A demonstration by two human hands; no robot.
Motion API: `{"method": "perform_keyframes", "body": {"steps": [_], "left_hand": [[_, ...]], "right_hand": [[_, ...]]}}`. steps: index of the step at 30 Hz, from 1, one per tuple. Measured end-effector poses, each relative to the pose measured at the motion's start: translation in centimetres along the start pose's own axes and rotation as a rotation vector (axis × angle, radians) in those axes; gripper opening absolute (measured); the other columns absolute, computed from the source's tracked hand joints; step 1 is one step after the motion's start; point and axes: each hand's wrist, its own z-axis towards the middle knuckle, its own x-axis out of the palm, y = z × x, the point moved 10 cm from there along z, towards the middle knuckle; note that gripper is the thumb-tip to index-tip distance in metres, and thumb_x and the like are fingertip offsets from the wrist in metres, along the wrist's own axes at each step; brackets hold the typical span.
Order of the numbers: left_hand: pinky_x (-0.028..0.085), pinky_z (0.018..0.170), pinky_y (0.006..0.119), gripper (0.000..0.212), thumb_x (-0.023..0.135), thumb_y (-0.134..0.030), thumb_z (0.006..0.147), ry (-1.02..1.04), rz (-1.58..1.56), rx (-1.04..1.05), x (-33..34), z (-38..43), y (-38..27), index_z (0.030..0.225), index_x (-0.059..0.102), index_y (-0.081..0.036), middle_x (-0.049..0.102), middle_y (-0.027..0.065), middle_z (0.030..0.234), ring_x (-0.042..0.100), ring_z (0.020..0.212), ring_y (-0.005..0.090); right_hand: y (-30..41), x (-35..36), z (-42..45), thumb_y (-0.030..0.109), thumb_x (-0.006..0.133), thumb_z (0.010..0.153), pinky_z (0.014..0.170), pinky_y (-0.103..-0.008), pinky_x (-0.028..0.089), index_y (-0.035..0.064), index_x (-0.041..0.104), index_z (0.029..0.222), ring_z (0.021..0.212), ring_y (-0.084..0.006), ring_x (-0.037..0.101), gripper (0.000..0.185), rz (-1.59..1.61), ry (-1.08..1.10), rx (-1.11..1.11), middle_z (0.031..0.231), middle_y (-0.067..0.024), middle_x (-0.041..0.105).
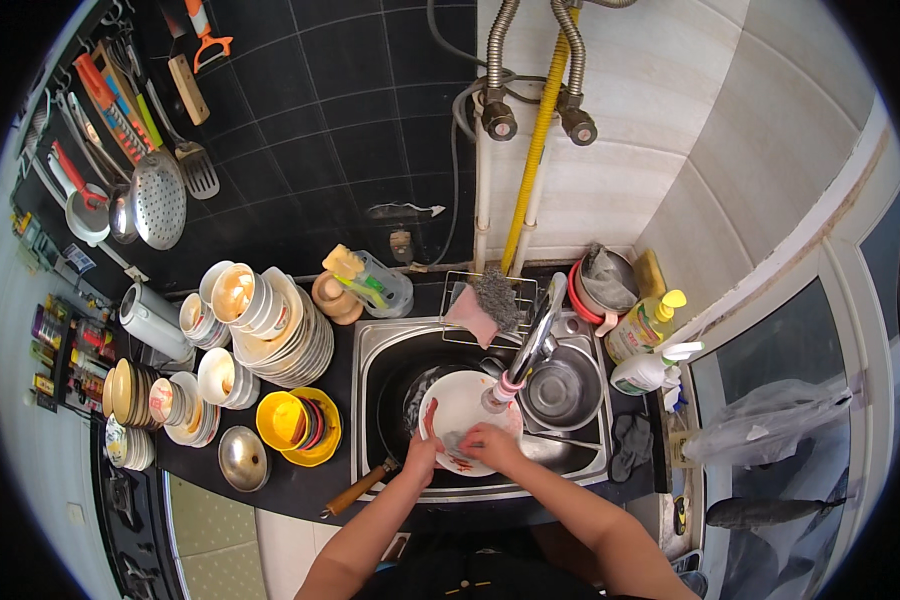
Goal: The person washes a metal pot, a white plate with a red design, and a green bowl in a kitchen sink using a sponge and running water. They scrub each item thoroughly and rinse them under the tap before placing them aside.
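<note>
A white plate (450,401) with red decoration is tilted over the sink, under the faucet (534,334). My left hand (422,457) grips its near left rim. Inside the plate, my right hand (493,446) presses a grey scrubbing pad (454,441), partly covered by the fingers. Below the plate is a dark wok (390,420) in the left part of the sink, its wooden handle (361,487) sticking out over the front edge. A steel pot (561,386) sits on the right side of the sink.
Stacks of white plates (311,349) and bowls (249,300) crowd the counter on the left, beside yellow bowls (316,442) and a metal lid (244,459). A wire rack (454,292) holds sponges behind the sink. Detergent (640,330) and spray bottles (649,371) stand right.
</note>
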Motion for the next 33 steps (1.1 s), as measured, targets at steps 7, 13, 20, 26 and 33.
{"method": "perform_keyframes", "body": {"steps": [7,13,20,26,33], "left_hand": [[0.053,0.054,0.043,0.053,0.045,0.000,0.060,0.088,0.033,-0.141,1.7,-0.4,2.2,0.113,0.046,-0.004,0.055,0.0132,0.094,0.059,0.077,0.0290],[0.054,0.051,0.040,0.041,0.046,-0.001,0.063,0.033,0.083,-0.173,-0.9,0.4,3.5,0.104,0.048,0.000,0.056,0.0145,0.086,0.060,0.067,0.0282],[0.055,0.057,0.043,0.045,0.046,-0.001,0.064,0.108,0.137,-0.144,0.3,-1.0,1.9,0.109,0.045,-0.002,0.055,0.0134,0.091,0.060,0.077,0.0292],[0.051,0.069,0.034,0.055,0.042,0.003,0.063,0.081,0.144,-0.118,0.2,-1.6,0.5,0.118,0.042,-0.002,0.055,0.0122,0.099,0.057,0.088,0.0259],[0.031,0.095,0.028,0.070,0.035,0.010,0.062,-0.040,0.085,0.398,0.8,-3.1,-6.7,0.131,0.029,-0.004,0.040,0.0142,0.125,0.039,0.116,0.0253]], "right_hand": [[-2.0,-3.8,2.3,0.016,0.063,0.072,0.071,-0.0366,0.044,0.0118,0.062,0.093,0.080,-0.0288,0.055,0.021,-0.166,-0.541,0.080,0.091,-0.0135,0.057],[3.5,-1.5,3.9,0.012,0.058,0.078,0.067,-0.0350,0.044,0.0157,0.062,0.095,0.081,-0.0271,0.053,0.018,0.073,-0.318,-0.063,0.087,-0.0086,0.053],[-0.1,-3.3,4.2,0.009,0.059,0.075,0.061,-0.0344,0.045,0.0168,0.062,0.097,0.076,-0.0249,0.054,0.024,0.001,-0.467,0.015,0.085,-0.0066,0.052],[2.8,-4.8,4.5,0.014,0.063,0.074,0.071,-0.0342,0.044,0.0131,0.060,0.100,0.083,-0.0273,0.053,0.027,0.028,-0.424,-0.155,0.090,-0.0099,0.052],[-8.4,-5.4,0.9,0.026,0.063,0.072,0.074,-0.0416,0.044,0.0055,0.053,0.104,0.087,-0.0386,0.056,0.039,-0.051,-0.502,0.492,0.096,-0.0203,0.059]]}}
